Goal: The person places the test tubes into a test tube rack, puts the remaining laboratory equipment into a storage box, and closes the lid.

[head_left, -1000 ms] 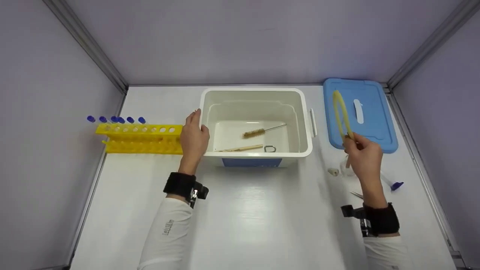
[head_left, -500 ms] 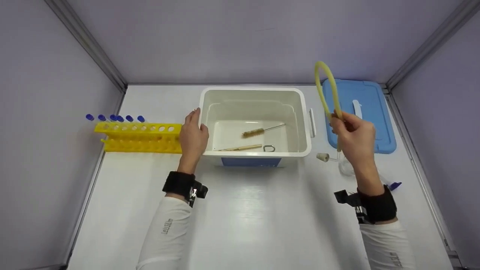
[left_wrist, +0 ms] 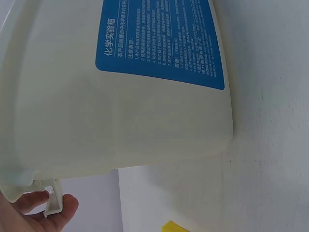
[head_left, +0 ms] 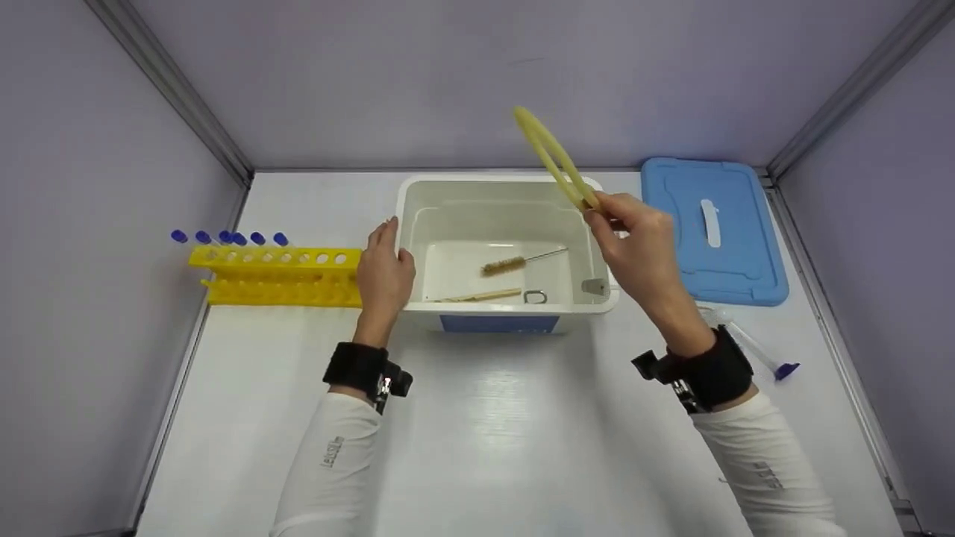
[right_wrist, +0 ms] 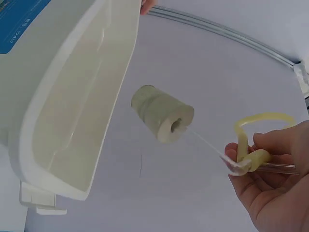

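Observation:
My right hand (head_left: 638, 250) pinches looped yellow rubber tubing (head_left: 548, 153) above the right rim of the white plastic box (head_left: 507, 308). In the right wrist view a bent glass tube (right_wrist: 207, 145) runs from the tubing to a pale rubber stopper (right_wrist: 161, 113), hanging at the box's right end. My left hand (head_left: 384, 272) is at the box's left side; the left wrist view shows its fingers around a white side latch (left_wrist: 55, 198). On the box floor lie a test tube brush (head_left: 503, 265), a wooden stick-like tool (head_left: 485, 294) and a small metal wire clip (head_left: 535, 296).
A yellow rack (head_left: 276, 291) with several blue-capped tubes (head_left: 257, 239) stands left of the left hand. The blue lid (head_left: 671, 224) lies at the back right. A clear cylinder with a purple-blue foot (head_left: 785, 371) lies near the right forearm, beside partly hidden glassware.
My right hand has moved left from beside the lid to the box's right rim, carrying the tubing, with the stopper trailing along. The left hand stays at the box's left side.

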`<state>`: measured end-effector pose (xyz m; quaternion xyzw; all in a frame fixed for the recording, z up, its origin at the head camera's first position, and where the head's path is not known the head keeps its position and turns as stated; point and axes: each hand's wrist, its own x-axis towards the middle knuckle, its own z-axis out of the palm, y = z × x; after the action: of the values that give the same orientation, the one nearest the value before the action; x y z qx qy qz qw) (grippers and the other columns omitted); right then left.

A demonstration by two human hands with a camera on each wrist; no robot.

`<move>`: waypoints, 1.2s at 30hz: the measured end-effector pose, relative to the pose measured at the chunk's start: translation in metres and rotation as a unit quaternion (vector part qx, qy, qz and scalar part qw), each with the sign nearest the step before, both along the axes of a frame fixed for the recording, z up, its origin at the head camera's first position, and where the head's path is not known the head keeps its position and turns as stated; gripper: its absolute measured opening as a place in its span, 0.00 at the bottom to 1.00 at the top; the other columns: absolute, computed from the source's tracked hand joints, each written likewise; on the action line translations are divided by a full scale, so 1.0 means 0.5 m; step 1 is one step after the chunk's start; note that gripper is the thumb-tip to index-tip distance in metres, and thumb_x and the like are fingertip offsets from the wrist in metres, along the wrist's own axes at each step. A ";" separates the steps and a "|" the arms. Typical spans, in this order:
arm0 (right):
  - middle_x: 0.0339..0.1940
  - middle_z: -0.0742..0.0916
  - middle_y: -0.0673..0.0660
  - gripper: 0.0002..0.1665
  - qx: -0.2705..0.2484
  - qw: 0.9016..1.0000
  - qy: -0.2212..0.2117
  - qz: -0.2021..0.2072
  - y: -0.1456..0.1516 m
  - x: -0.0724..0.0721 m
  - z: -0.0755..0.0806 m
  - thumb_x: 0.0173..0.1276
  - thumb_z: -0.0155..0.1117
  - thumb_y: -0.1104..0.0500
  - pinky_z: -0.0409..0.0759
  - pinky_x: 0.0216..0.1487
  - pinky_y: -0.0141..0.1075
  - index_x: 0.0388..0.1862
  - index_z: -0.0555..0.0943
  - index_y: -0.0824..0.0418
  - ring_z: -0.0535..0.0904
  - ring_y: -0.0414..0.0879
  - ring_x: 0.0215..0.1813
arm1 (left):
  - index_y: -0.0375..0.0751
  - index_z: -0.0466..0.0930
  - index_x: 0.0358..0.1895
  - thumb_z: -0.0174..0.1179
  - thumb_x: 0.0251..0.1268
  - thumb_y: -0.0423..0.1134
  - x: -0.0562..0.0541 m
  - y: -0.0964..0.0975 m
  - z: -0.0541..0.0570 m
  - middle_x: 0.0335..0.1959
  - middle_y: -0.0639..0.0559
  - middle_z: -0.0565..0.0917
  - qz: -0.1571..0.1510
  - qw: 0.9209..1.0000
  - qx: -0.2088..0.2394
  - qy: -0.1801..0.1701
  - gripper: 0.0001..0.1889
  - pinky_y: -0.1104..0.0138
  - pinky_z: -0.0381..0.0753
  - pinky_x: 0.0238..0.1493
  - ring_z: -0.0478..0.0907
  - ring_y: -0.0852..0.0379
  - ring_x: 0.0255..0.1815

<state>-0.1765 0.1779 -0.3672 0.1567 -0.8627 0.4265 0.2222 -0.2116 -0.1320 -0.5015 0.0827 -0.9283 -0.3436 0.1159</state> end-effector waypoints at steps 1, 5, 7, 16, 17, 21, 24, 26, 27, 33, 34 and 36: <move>0.37 0.90 0.64 0.13 0.006 1.000 -0.001 0.008 -0.006 -0.006 -0.002 0.66 0.65 0.69 0.76 0.40 0.14 0.48 0.86 0.69 0.85 0.46 0.37 | 0.42 0.67 0.73 0.53 0.71 0.34 -0.001 0.000 -0.001 0.71 0.37 0.72 0.000 1.000 0.000 0.000 0.27 0.48 0.77 0.64 0.76 0.37 0.66; 0.38 0.90 0.64 0.13 0.024 0.999 -0.024 0.028 -0.021 -0.028 -0.021 0.67 0.64 0.69 0.77 0.40 0.18 0.49 0.86 0.68 0.86 0.50 0.38 | 0.42 0.67 0.73 0.53 0.71 0.35 -0.001 0.000 -0.004 0.71 0.37 0.72 -0.002 1.000 -0.002 -0.003 0.27 0.48 0.79 0.62 0.76 0.37 0.64; 0.39 0.90 0.64 0.14 0.033 0.998 -0.042 0.037 -0.028 -0.037 -0.034 0.68 0.63 0.68 0.81 0.42 0.24 0.50 0.86 0.68 0.86 0.50 0.39 | 0.42 0.67 0.73 0.53 0.71 0.35 0.001 0.000 -0.005 0.71 0.37 0.72 -0.002 1.000 -0.002 -0.003 0.27 0.48 0.79 0.62 0.77 0.37 0.64; 0.41 0.88 0.65 0.15 0.087 0.987 -0.125 0.056 -0.044 -0.080 -0.103 0.69 0.62 0.65 0.85 0.42 0.44 0.53 0.85 0.67 0.86 0.54 0.41 | 0.41 0.67 0.73 0.52 0.71 0.34 0.004 0.001 -0.002 0.70 0.36 0.72 -0.004 1.000 -0.005 0.001 0.27 0.47 0.77 0.64 0.76 0.36 0.64; 0.42 0.88 0.65 0.16 0.098 0.984 -0.136 0.059 -0.045 -0.084 -0.110 0.69 0.62 0.65 0.85 0.42 0.44 0.53 0.85 0.67 0.86 0.55 0.42 | 0.42 0.67 0.73 0.53 0.71 0.34 0.004 0.001 -0.002 0.70 0.37 0.72 -0.002 1.000 -0.005 0.000 0.27 0.48 0.77 0.65 0.76 0.37 0.65; 0.45 0.87 0.66 0.16 0.146 0.970 -0.174 0.086 -0.051 -0.093 -0.136 0.70 0.60 0.64 0.86 0.47 0.46 0.54 0.84 0.68 0.86 0.57 0.45 | 0.41 0.67 0.73 0.52 0.71 0.34 0.004 0.000 0.000 0.70 0.37 0.73 -0.002 1.000 -0.006 0.003 0.27 0.48 0.77 0.64 0.77 0.36 0.63; 0.47 0.87 0.67 0.16 0.181 0.960 -0.185 0.103 -0.055 -0.098 -0.153 0.70 0.61 0.65 0.85 0.48 0.47 0.53 0.84 0.68 0.86 0.58 0.46 | 0.41 0.67 0.73 0.52 0.71 0.35 0.004 0.000 0.001 0.70 0.37 0.73 -0.002 1.000 -0.009 0.003 0.27 0.48 0.77 0.64 0.77 0.36 0.63; 0.46 0.88 0.67 0.15 0.206 0.953 -0.194 0.109 -0.055 -0.101 -0.165 0.69 0.61 0.65 0.84 0.46 0.47 0.52 0.85 0.68 0.86 0.58 0.45 | 0.41 0.67 0.73 0.52 0.71 0.35 0.004 0.000 0.001 0.70 0.37 0.73 -0.001 1.000 -0.009 0.002 0.27 0.48 0.77 0.64 0.77 0.37 0.64; 0.46 0.88 0.67 0.15 0.219 0.949 -0.199 0.113 -0.055 -0.103 -0.170 0.69 0.61 0.65 0.84 0.46 0.47 0.51 0.86 0.67 0.85 0.57 0.44 | 0.41 0.67 0.73 0.52 0.71 0.35 0.005 0.000 0.001 0.70 0.37 0.73 0.000 1.000 -0.009 0.000 0.27 0.48 0.76 0.65 0.77 0.37 0.64; 0.43 0.90 0.65 0.14 0.286 0.915 -0.240 0.152 -0.046 -0.112 -0.196 0.65 0.61 0.66 0.80 0.40 0.42 0.47 0.87 0.66 0.83 0.52 0.38 | 0.42 0.67 0.73 0.53 0.71 0.35 0.006 0.001 0.002 0.70 0.37 0.73 0.004 1.000 -0.007 0.000 0.27 0.48 0.76 0.66 0.76 0.38 0.65; 0.42 0.90 0.64 0.14 0.294 0.910 -0.247 0.157 -0.044 -0.114 -0.200 0.65 0.61 0.66 0.79 0.40 0.42 0.46 0.88 0.66 0.82 0.51 0.36 | 0.42 0.67 0.73 0.53 0.71 0.35 0.006 0.001 0.003 0.70 0.37 0.73 0.005 1.000 -0.007 -0.002 0.27 0.48 0.76 0.66 0.76 0.38 0.65; 0.40 0.91 0.63 0.13 0.308 0.901 -0.259 0.162 -0.041 -0.114 -0.208 0.64 0.61 0.66 0.77 0.38 0.40 0.45 0.88 0.65 0.79 0.50 0.34 | 0.42 0.67 0.73 0.53 0.71 0.35 0.007 0.002 0.004 0.70 0.38 0.72 0.006 1.000 -0.006 -0.005 0.27 0.48 0.76 0.67 0.76 0.38 0.66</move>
<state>-0.2336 0.1575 -0.4711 0.2387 -0.9408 0.1949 -0.1410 -0.2082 -0.1307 -0.4996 0.0890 -0.9302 -0.3372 0.1140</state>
